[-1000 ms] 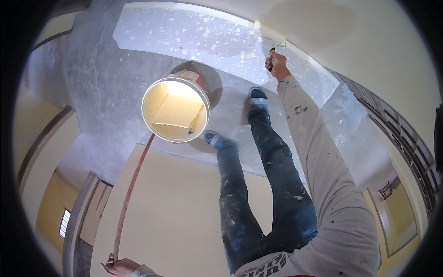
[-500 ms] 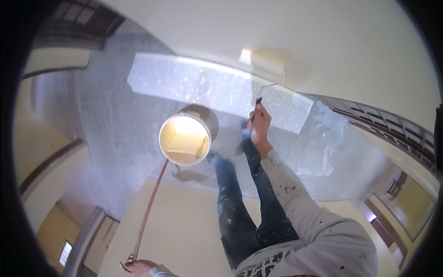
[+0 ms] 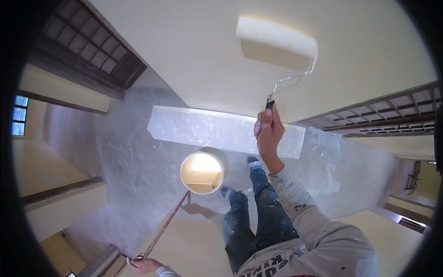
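My right hand (image 3: 271, 134) grips the dark handle of a paint roller (image 3: 277, 37), fingers wrapped round it. The wide, pale roller cover is up against the cream wall (image 3: 198, 51), with a shadow below it. A bent wire frame joins cover and handle. At the lower left, my left hand (image 3: 144, 265) is closed round a long reddish pole (image 3: 166, 225). The pole's far end meets the near side of a round white bucket (image 3: 182, 181), which has cream paint inside; whether they are joined, I cannot tell.
A pale, paint-speckled sheet (image 3: 198, 127) lies on the grey floor (image 3: 134, 161) along the wall's foot. My shoes (image 3: 252, 160) are close to the bucket and sheet. Brown gridded window frames (image 3: 92, 41) stand at far left and right (image 3: 383, 111).
The roller has gone up the wall from near its foot, with my right arm following. My view has tilted up, so bucket and sheet sit lower. My left hand still holds the pole.
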Available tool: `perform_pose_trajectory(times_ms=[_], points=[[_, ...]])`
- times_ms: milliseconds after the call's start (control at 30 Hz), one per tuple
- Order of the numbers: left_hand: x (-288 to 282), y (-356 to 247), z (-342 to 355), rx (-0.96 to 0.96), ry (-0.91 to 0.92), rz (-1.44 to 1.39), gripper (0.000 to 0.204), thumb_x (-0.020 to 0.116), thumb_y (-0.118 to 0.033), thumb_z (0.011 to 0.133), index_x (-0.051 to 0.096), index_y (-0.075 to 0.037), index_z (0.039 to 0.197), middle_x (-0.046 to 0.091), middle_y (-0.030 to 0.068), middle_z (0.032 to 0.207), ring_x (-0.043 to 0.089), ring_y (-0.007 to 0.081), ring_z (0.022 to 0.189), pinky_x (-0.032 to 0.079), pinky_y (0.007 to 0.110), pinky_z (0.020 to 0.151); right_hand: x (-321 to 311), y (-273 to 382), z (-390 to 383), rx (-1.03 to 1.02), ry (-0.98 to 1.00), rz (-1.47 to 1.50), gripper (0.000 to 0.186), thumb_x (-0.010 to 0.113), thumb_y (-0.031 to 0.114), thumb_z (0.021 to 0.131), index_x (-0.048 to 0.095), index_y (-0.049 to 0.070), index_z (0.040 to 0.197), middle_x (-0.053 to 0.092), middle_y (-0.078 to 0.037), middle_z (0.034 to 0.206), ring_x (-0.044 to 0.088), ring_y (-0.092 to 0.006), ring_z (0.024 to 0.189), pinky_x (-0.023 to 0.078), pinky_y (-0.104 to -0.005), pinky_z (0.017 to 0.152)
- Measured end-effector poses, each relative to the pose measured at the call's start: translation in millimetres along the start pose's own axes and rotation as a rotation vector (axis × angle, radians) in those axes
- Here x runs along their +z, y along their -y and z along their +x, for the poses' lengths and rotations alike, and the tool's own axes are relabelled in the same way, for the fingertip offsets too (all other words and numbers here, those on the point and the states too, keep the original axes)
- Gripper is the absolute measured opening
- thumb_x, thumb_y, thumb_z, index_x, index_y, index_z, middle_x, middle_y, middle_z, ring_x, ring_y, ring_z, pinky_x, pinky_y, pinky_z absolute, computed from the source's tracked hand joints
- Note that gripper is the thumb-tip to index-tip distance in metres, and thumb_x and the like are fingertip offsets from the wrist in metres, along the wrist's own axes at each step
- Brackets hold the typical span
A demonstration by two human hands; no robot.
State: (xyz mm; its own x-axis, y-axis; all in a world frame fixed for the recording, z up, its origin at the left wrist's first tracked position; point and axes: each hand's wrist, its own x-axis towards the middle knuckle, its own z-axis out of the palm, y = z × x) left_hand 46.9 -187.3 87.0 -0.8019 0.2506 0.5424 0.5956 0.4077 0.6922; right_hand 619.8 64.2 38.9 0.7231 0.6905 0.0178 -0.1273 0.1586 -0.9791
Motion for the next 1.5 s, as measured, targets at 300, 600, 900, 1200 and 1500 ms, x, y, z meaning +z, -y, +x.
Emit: perform_pose_trajectory(times_ms=[300, 600, 900, 1200, 1500], points=[[17, -14, -5, -0.082, 0.119, -0.197, 0.033, 0.048, -0.016, 0.106, 0.062, 0.007, 0.123, 0.057, 0.0084, 0.077, 0.052, 0.0171, 0.062, 0.044, 0.030, 0.056, 34, 104, 53, -0.213, 0.117, 0.075, 0.044, 0.053, 0.023, 0.111, 0.052, -0.002, 0.147, 0.047, 0.005, 0.072, 0.039, -0.0024, 0.055, 0.037, -0.0198, 0.047], [35, -47, -25, 0.014, 0.138, -0.151, 0.028, 0.046, -0.013, 0.106, 0.062, 0.004, 0.123, 0.061, 0.0097, 0.082, 0.053, 0.0179, 0.062, 0.046, 0.031, 0.055, -22, -60, -13, 0.191, 0.027, 0.062, 0.046, 0.054, 0.028, 0.111, 0.053, 0.002, 0.149, 0.048, 0.004, 0.077, 0.040, -0.0019, 0.057, 0.037, -0.0202, 0.047], [25, -54, -45, 0.003, 0.096, -0.084, 0.032, 0.047, -0.014, 0.106, 0.058, 0.008, 0.127, 0.055, 0.0086, 0.074, 0.053, 0.0180, 0.062, 0.047, 0.030, 0.058, -75, -216, -40, 0.555, 0.018, -0.033, 0.031, 0.053, 0.036, 0.110, 0.060, 0.006, 0.106, 0.043, 0.003, 0.065, 0.042, -0.0075, 0.044, 0.036, -0.0272, 0.038], [27, -56, -70, 0.102, 0.021, 0.092, 0.029, 0.048, -0.011, 0.104, 0.064, 0.008, 0.121, 0.058, 0.0100, 0.078, 0.061, 0.0217, 0.068, 0.052, 0.033, 0.066, -119, -417, 7, 0.897, -0.055, -0.149, 0.031, 0.053, 0.028, 0.109, 0.054, 0.009, 0.085, 0.045, -0.001, 0.058, 0.043, -0.0152, 0.039, 0.036, -0.0347, 0.036], [21, -39, -88, 0.149, -0.092, 0.153, 0.028, 0.048, -0.001, 0.095, 0.067, 0.012, 0.111, 0.055, 0.0109, 0.074, 0.062, 0.0243, 0.065, 0.057, 0.036, 0.068, -138, -601, 71, 1.173, -0.073, -0.212, 0.020, 0.054, 0.024, 0.107, 0.058, 0.008, 0.094, 0.051, -0.007, 0.063, 0.050, -0.0208, 0.045, 0.040, -0.0372, 0.039]])
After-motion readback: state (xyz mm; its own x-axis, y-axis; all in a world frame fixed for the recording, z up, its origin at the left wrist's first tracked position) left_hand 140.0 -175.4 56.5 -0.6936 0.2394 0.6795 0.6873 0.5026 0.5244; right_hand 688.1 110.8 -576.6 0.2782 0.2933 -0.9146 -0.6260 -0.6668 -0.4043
